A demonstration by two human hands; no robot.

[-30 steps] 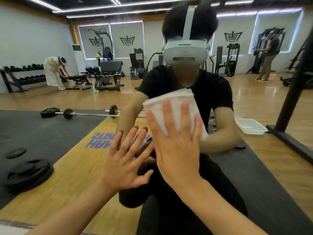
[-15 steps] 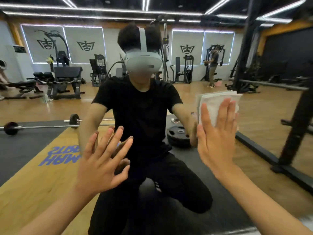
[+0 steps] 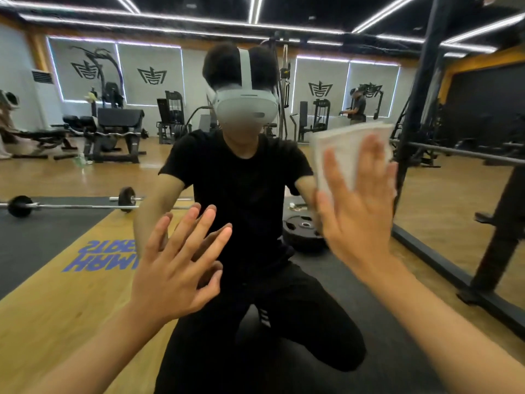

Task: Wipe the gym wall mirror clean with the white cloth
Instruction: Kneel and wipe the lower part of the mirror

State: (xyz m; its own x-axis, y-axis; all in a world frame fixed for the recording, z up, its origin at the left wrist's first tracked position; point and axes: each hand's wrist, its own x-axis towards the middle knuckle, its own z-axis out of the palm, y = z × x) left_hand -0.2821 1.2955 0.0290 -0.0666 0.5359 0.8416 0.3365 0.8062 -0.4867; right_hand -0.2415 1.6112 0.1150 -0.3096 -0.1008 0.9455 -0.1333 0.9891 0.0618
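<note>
We hold the folded white cloth [image 3: 350, 155] flat against the mirror [image 3: 85, 177], at about two o'clock from the middle of our view. Our right hand [image 3: 359, 214] presses it there with fingers straight and spread, and the cloth's upper edge shows above the fingertips. At seven o'clock our left hand [image 3: 176, 268] lies flat on the glass, fingers straight and apart, holding nothing. In the glass we see our kneeling reflection [image 3: 244, 194], a barbell [image 3: 71, 204] at nine o'clock, and a weight plate [image 3: 302, 233] between our hands.
</note>
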